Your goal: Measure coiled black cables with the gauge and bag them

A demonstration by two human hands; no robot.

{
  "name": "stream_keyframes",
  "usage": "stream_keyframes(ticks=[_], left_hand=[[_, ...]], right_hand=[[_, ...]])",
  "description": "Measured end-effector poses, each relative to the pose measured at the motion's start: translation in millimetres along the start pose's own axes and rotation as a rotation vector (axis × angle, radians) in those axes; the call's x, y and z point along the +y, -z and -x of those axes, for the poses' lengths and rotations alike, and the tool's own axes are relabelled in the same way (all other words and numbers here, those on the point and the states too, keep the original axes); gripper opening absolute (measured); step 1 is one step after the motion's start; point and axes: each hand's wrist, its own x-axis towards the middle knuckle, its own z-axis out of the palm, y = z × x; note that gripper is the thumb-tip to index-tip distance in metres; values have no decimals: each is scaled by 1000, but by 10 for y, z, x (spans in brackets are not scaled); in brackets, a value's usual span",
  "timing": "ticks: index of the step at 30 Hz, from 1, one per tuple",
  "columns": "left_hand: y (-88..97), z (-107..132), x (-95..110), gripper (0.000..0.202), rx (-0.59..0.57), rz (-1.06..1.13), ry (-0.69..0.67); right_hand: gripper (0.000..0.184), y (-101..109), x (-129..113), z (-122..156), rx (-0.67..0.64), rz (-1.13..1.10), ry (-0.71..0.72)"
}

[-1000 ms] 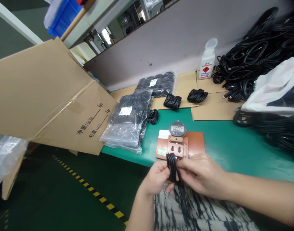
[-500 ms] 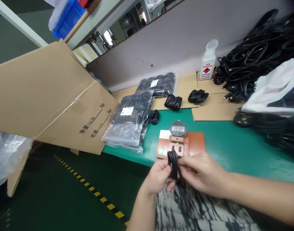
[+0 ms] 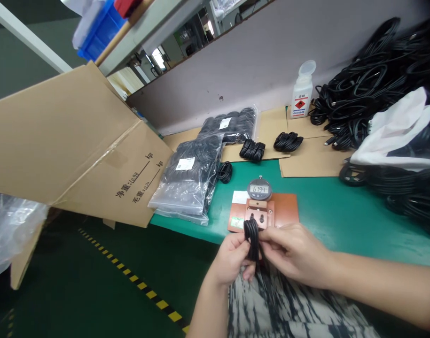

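A coiled black cable is held upright at the front edge of the green table. My left hand is closed round the coil's left side, thumb on top. At its right side my right hand pinches with thumb and forefinger; the coil and fingers partly hide the cable part in that pinch. Just beyond both hands stands a digital dial gauge, its display reading about 6794. It is fixed to a copper-coloured fixture with two dark knobs, whose near edge is hidden by my hands.
Left of the gauge lie a small cable coil and clear bags of coils. Bundled cables rest on cardboard behind. A white bottle and a large cable heap are at right. An open carton stands at left.
The gauge display has gone from about 2690 to about 6794. Both hands and the coil are nearly where they were; the whole view has shifted slightly.
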Motion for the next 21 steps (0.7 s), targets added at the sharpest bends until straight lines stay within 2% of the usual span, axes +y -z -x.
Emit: stream_keyframes(ticks=[21], left_hand=[[-18, 0, 23, 39, 0, -15, -4]], right_hand=[[16, -1, 2, 15, -19, -4, -29]])
